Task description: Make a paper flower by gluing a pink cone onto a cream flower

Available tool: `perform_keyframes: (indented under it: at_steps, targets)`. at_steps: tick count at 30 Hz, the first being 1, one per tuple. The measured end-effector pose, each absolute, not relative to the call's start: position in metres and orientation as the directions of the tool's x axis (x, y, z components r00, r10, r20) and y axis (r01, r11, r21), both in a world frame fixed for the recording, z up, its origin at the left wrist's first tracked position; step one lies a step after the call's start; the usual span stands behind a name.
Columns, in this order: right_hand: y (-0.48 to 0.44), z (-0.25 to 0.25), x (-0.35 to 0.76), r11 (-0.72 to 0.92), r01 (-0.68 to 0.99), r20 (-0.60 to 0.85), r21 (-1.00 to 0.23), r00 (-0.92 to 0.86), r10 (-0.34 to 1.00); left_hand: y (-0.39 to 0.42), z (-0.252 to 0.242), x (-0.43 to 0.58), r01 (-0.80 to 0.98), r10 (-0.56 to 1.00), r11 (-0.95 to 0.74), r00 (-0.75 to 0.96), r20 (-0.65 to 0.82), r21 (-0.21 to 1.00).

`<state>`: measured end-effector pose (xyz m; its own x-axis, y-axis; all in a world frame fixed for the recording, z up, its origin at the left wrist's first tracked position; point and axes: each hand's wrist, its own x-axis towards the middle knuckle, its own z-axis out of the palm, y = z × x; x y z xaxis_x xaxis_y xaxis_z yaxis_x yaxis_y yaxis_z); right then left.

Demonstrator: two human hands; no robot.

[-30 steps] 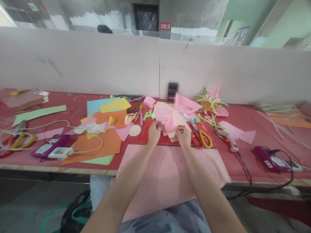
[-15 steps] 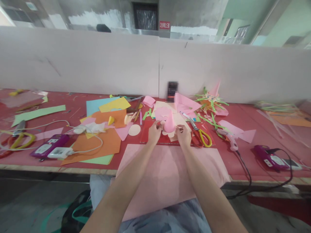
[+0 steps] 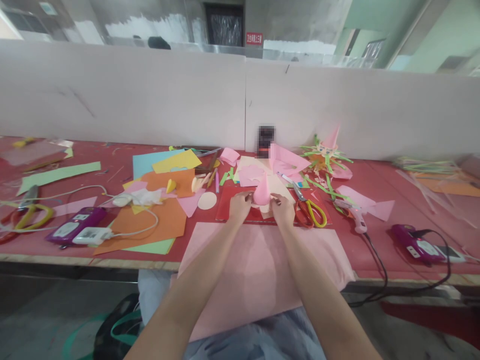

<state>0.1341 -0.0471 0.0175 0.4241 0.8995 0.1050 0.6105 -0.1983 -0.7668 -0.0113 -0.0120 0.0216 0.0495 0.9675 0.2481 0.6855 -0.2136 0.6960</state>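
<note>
A pink paper cone (image 3: 262, 192) stands point up in the middle, over a cream paper piece that its base partly hides. My left hand (image 3: 240, 206) is closed, with thumb and fingertips at the left edge of the cone's base. On the other side my right hand (image 3: 283, 210) is curled, its fingertips pinched at the base's right edge. Exactly what lies between the fingertips is hard to see. Beneath the hands is a red board (image 3: 225, 212). Scissors (image 3: 310, 206) with red and yellow handles lie just right of my right hand.
A pink glue gun (image 3: 359, 219) with a black cable lies to the right, near a purple power strip (image 3: 418, 245). At the back stands a paper figure (image 3: 327, 150) with a pink cone hat. Orange paper (image 3: 150, 225), a cream disc (image 3: 207, 201) and another purple strip (image 3: 77, 226) are left.
My left hand has shifted slightly right, closer to the cone. The cone has dipped a little, and less of the cream paper shows around its base. My right hand has barely moved.
</note>
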Motion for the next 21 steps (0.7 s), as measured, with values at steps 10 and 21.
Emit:
perform_keyframes:
  at_steps: [10,21]
  targets:
    - [-0.0479,0.0191,0.133,-0.21,0.636,0.106,-0.743,0.422,0.901,-0.0128,0.0231,-0.0122,0.694,0.956,-0.234,0.035,0.292,0.681]
    - [-0.0493,0.0238,0.1314,-0.229,0.63,0.072,-0.742,0.414,0.908,-0.0083,0.0161,-0.0138,0.701,0.953,-0.247,0.051,0.299,0.669]
